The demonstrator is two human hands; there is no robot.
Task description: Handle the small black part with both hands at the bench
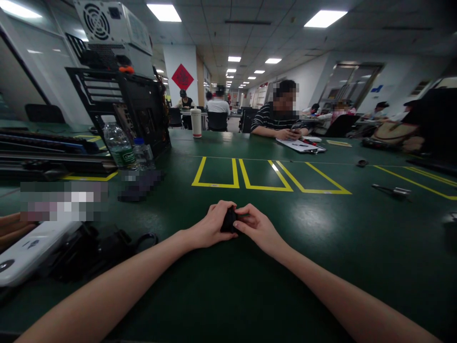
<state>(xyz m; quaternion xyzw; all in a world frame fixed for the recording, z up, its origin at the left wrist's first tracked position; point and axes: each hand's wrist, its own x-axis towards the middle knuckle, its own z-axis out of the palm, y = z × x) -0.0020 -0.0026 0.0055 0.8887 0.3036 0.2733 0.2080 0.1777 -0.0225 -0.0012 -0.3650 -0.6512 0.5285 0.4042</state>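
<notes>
A small black object point(228, 220) is held between my two hands just above the green tabletop point(221, 286); its kind cannot be made out. My left hand point(213, 224) wraps its fingers and thumb around it from the left. From the right, my right hand point(255, 224) has its thumb and fingertips closed on the object's right edge. Ahead of both hands, yellow tape outlines point(214, 185) mark the table.
At left are black gear point(82, 252), a white device point(35, 247), a water bottle point(119, 143) and a computer case point(143, 109). A metal tool point(394, 191) and small black round part point(362, 163) lie right. Across, a person point(278, 114) holds a phone above a clipboard point(303, 146).
</notes>
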